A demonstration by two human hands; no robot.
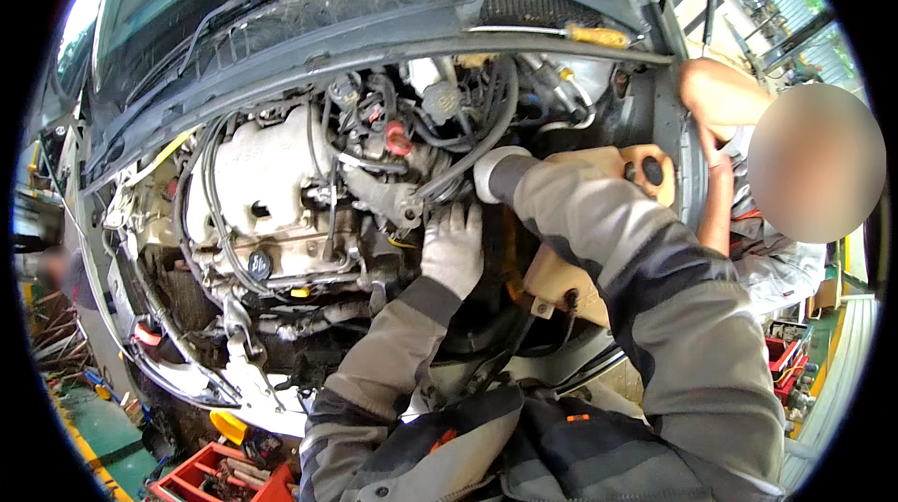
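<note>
Both my hands, in pale work gloves, reach into a car's engine bay. My left hand (453, 247) lies beside a grey metal housing (379, 193), its fingers stretched out toward dark hoses and cables; the fingertips are partly out of sight. My right hand (494, 173) is further right and a little farther in, beside a thick curved black hose (505, 114). The sleeve and wrist cover most of it, so its fingers and anything in them are hidden. Left of my hands sits the pale engine intake manifold (257, 174), with a black round cap (259, 264) in front.
Tan plastic tanks, one black-capped (659, 165) and one lower (564, 289), stand to the right. A yellow-handled screwdriver (599, 36) lies along the far cowl. At the right fender another person's arm (716, 193) rests. A red tool tray (220, 476) stands at lower left.
</note>
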